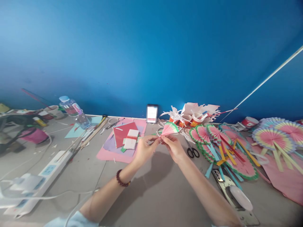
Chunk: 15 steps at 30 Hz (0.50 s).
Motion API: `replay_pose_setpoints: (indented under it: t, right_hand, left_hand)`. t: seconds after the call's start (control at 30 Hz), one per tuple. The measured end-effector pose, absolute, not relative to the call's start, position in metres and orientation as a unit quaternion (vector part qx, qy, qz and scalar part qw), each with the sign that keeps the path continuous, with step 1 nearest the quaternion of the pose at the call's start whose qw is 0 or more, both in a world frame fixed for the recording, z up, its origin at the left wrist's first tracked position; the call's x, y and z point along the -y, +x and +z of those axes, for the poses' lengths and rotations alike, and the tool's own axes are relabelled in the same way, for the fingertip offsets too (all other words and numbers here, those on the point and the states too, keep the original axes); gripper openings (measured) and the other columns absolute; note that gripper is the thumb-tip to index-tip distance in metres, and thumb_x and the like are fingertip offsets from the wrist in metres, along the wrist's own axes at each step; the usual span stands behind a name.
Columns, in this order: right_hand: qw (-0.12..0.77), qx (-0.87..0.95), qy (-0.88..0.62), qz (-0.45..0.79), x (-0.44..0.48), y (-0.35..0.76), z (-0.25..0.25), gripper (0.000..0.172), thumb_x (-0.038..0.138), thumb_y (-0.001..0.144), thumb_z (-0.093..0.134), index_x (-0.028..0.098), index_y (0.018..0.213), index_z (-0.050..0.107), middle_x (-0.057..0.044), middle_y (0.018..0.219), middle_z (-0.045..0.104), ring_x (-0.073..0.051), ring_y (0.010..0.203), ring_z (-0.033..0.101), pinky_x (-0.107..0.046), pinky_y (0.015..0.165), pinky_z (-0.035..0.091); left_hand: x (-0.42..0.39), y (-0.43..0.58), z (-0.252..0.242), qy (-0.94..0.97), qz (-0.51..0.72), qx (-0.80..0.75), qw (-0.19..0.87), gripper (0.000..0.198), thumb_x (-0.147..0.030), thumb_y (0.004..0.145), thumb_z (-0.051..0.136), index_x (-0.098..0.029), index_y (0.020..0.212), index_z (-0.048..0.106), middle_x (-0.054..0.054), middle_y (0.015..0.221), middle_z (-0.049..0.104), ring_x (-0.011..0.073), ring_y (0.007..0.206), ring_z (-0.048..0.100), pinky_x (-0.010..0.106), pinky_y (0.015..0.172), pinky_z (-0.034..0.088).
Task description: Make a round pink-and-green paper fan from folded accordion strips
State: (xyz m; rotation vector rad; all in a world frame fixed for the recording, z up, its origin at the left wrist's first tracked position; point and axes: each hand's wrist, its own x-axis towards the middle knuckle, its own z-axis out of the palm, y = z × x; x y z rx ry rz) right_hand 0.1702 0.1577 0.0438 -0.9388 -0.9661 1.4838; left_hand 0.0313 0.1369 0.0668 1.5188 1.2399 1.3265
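Observation:
A small pleated paper fan (169, 128), pink with a green edge, spreads upward above the table between my hands. My left hand (147, 147) pinches at its narrow lower end, thumb and fingers together. My right hand (172, 147) grips the same folded base from the other side. The fingertips of both hands meet there, so the exact point of contact is hidden. Black-handled scissors (193, 152) lie just right of my right hand. Left of my left hand are stacked sheets, among them a red sheet (120, 134) with a small white bundle (131, 139) on top.
Finished paper fans (273, 138) with strip handles crowd the right side, near a phone (233, 195). Paper cups (197, 119) with white strips stand by the blue wall, beside a small upright screen (151, 114). A water bottle (75, 112), wooden sticks (93, 134) and a power strip (44, 176) occupy the left.

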Motion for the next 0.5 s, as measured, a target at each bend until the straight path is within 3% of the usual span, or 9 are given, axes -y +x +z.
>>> replay_pose_setpoints:
  t: [0.5]
  right_hand:
    - [0.551, 0.344, -0.334, 0.683, -0.1542, 0.1663, 0.0511, 0.019, 0.035, 0.058, 0.081, 0.021, 0.068, 0.071, 0.001, 0.073, 0.068, -0.011, 0.069, 0.056, -0.026, 0.067, 0.042]
  left_hand:
    - [-0.1361, 0.0308, 0.0687, 0.606, 0.534, -0.474, 0.350, 0.018, -0.031, 0.077, 0.062, -0.016, 0.076, 0.072, 0.005, 0.073, 0.072, 0.0165, 0.066, 0.064, 0.024, 0.061, 0.050]
